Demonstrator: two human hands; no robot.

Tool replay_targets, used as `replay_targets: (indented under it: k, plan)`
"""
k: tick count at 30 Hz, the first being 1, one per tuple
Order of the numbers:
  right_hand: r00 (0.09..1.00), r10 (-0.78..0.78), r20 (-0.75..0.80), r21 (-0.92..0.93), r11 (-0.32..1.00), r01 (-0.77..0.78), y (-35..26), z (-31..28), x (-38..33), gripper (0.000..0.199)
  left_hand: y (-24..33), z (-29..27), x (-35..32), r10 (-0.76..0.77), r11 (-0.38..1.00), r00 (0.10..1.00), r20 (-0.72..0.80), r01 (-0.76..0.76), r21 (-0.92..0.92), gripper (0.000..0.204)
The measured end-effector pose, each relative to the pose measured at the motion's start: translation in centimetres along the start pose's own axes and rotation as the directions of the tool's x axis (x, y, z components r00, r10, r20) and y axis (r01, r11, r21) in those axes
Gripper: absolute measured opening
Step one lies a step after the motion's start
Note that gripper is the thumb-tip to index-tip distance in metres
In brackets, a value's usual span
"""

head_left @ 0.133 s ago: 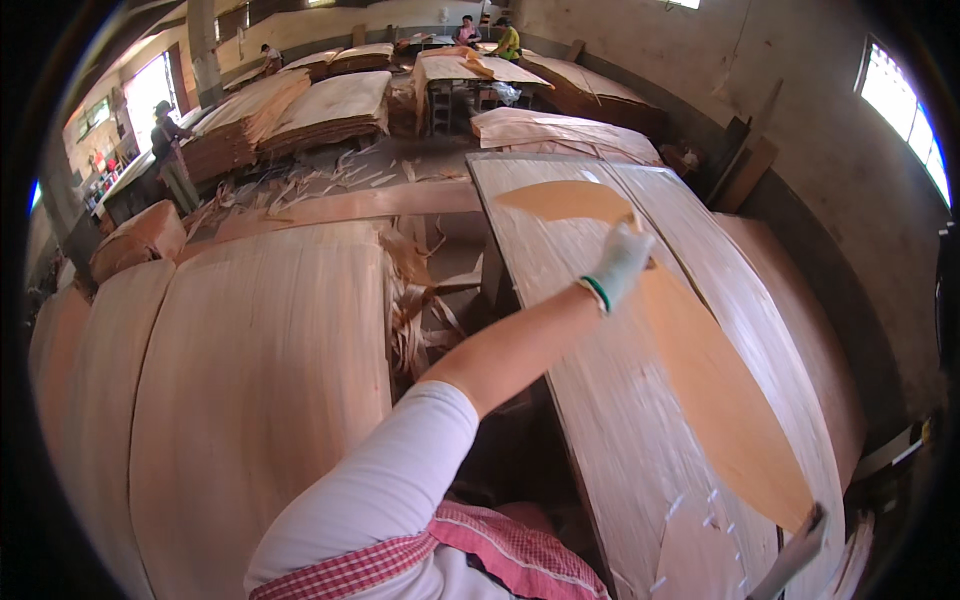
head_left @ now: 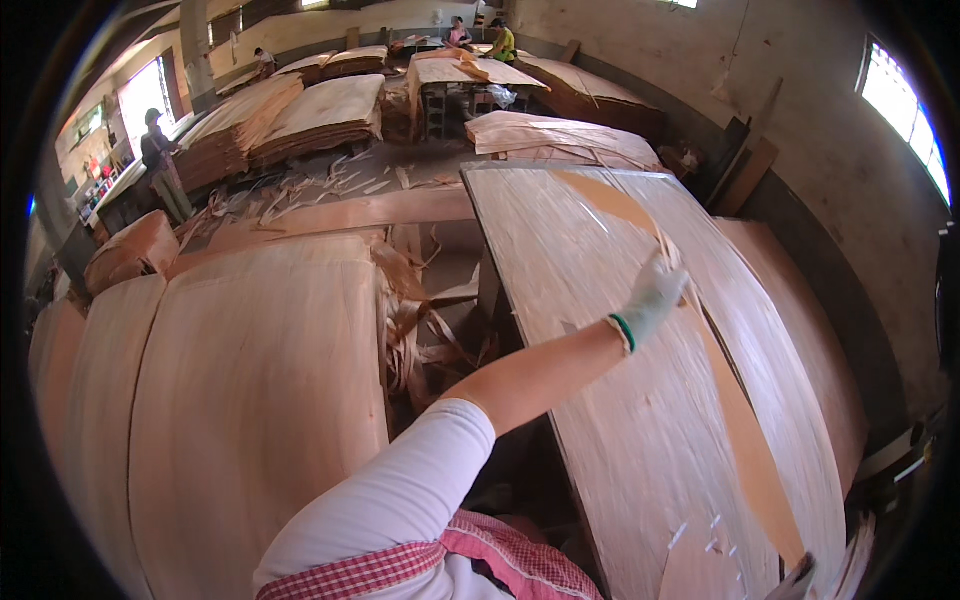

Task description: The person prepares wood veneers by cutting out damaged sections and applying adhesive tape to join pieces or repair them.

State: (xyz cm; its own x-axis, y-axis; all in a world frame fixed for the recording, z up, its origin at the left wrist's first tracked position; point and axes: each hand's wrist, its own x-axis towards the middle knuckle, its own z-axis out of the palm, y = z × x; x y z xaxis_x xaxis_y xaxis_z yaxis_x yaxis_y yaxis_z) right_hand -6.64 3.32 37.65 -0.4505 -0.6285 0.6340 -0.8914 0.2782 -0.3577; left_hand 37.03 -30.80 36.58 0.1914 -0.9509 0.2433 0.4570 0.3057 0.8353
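Left hand (head_left: 652, 296): one, in a white knit glove with a green cuff band, arm stretched out from the lower edge across the work. The fingers are closed over the upper part of a veneer strip (head_left: 740, 420), pinching it near its middle length.

Right hand: barely seen; a gloved tip may show at the lower right edge by the strip's near end, too little to tell how it is set.

Veneer strip: one, long, narrow, darker tan than what lies under it. It runs from the far end of the tabletop to the near right corner, curving. It lies lengthways over the sheet, probably held at the far half so that it can be steered along the sheet's grain.

Veneer sheet (head_left: 600, 300): one pale sheet visible on top, covering the tabletop (head_left: 478, 215), whose dark edge shows along the left side.

Veneer stack, near left (head_left: 250, 400): one broad pile beside the person, across a gap from the tabletop, likely set there within reach.

Scrap strips (head_left: 420, 330): many, uncounted, hanging and lying in the gap between pile and tabletop.

Further stacks (head_left: 320, 115): several about the hall.

Other people: one standing at far left (head_left: 160, 160), two at the far end (head_left: 480, 35).
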Motion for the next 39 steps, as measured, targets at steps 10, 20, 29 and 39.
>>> replay_targets:
  k: [10,20,29,39]
  plan:
    - [0.979,0.202,0.004,-0.154,0.968,-0.199,2.8,11.3,-3.8,0.029,-9.7,-4.2,9.6,-0.49,0.869,0.86,0.142,0.494,0.003,0.021]
    - [0.919,0.213,0.33,-0.185,0.97,-0.159,5.2,19.9,-7.5,0.025,-21.1,-9.4,15.6,-0.495,0.848,0.807,0.321,0.369,0.38,0.032]
    - [0.867,0.461,0.187,-0.403,0.841,-0.361,3.6,16.1,-12.5,0.024,-20.2,-14.9,0.7,-0.889,0.432,0.374,0.264,0.876,0.214,0.032]
    - [0.354,0.152,0.923,0.159,0.688,-0.708,-34.3,41.3,-8.6,0.023,-20.1,-23.0,-2.8,-0.982,0.084,0.046,0.182,0.976,0.203,0.045]
